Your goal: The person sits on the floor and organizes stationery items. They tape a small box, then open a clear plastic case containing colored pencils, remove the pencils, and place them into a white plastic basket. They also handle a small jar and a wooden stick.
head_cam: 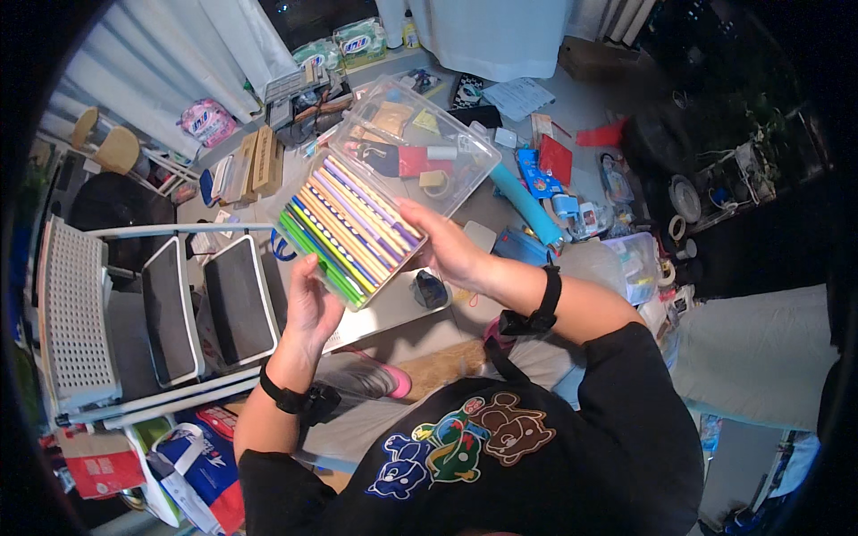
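Observation:
Both my hands hold up a clear plastic box with a row of pencils (345, 228) inside. My left hand (313, 295) grips its near left corner, beside the green pencils. The right side is held by my right hand (446, 248), the thumb over the rim by the purple pencils. Cream, lilac, yellow and dark pencils fill the middle. The transparent lid (462, 144) stands open at the far side, apparently joined to the box, and things on the floor show through it. Below the box lies a white board or low table (375, 321), with a dark object (430, 289) on it.
A white folding step stool (234, 301) stands at left. Cardboard boxes (267, 161) lie beyond it. Right of the lid are a teal roll (529, 204), a red packet (555, 161) and a clear storage bin (633, 264). Shopping bags (208, 462) sit at lower left.

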The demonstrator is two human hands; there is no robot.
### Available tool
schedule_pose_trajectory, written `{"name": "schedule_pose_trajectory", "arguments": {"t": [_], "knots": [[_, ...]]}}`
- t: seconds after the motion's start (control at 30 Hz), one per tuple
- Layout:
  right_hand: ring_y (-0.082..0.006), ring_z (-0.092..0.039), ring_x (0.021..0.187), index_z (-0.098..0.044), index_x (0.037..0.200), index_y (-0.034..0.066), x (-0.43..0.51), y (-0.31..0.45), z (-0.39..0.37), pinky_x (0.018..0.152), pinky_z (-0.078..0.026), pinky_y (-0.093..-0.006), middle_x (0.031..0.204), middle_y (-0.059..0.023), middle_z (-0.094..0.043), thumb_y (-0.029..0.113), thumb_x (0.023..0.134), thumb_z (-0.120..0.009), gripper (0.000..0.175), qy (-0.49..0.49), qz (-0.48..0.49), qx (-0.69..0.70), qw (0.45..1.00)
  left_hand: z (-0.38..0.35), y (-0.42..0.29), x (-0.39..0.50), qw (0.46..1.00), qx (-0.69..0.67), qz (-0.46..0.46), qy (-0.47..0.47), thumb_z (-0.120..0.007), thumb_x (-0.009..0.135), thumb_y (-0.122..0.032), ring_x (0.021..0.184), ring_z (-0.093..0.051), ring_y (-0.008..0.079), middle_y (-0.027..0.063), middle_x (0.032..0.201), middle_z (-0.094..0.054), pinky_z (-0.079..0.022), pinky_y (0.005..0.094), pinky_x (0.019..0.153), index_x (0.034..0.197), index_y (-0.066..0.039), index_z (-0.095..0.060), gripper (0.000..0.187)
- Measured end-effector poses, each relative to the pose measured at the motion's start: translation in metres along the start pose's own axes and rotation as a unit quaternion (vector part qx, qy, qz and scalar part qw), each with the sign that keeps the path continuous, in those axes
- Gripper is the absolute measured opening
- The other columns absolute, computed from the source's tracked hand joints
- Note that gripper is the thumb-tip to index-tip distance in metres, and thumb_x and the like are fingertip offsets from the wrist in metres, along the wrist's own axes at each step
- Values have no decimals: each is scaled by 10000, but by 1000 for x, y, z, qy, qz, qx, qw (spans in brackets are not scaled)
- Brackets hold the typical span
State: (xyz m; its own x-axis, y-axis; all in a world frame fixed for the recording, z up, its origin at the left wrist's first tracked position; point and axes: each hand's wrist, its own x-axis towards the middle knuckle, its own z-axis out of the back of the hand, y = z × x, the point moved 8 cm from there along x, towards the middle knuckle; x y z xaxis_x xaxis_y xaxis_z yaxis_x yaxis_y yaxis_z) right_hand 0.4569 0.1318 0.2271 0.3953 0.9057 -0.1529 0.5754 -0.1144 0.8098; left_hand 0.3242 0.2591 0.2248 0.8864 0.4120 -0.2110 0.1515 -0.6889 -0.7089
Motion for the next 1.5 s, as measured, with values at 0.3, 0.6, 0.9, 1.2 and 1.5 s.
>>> {"name": "schedule_pose_trajectory", "arguments": {"t": [0.3,0.6,0.9,1.2,1.5], "knots": [[-220,-704,1083,-640,1292,10,-5,30,50,987,-540,-423,1214,-133,-723,358,1033,-560,441,66,-84,1,994,12,-35,4,993,42,88,63,-491,987,-673,1257,-620,331,198,1421,-587,-530,495,1031,1458,-62,-509,772],[-195,-604,1256,-558,1424,-62,-12,35,37,1112,-438,-325,1390,-154,-633,318,982,-644,589,166,-97,-162,968,-3,1,-7,973,197,122,-10,-563,1044,-448,1143,-655,223,134,1271,-672,-500,383,1031,1285,-54,-592,463],[-188,-644,1196,-579,1400,-13,-10,47,29,1047,-498,-319,1336,-137,-657,341,958,-656,572,131,-93,-155,975,-14,-5,-10,974,205,92,-4,-560,1054,-362,1179,-643,203,136,1312,-628,-537,369,1002,1422,-30,-450,507],[-145,-663,1081,-650,1335,34,5,23,48,942,-534,-314,1231,-96,-700,386,983,-640,498,114,-97,-145,978,15,4,-1,983,161,87,-13,-630,991,-310,1159,-659,248,127,1267,-672,-506,403,1041,1316,-42,-573,425],[-305,-631,1200,-519,1373,-14,36,-26,57,1005,-506,-404,1292,-252,-632,650,860,-693,857,-204,26,-238,949,55,11,11,983,149,64,-83,-487,1058,-523,1198,-652,283,146,1363,-648,-514,421,1045,1423,-15,-539,628]]}}
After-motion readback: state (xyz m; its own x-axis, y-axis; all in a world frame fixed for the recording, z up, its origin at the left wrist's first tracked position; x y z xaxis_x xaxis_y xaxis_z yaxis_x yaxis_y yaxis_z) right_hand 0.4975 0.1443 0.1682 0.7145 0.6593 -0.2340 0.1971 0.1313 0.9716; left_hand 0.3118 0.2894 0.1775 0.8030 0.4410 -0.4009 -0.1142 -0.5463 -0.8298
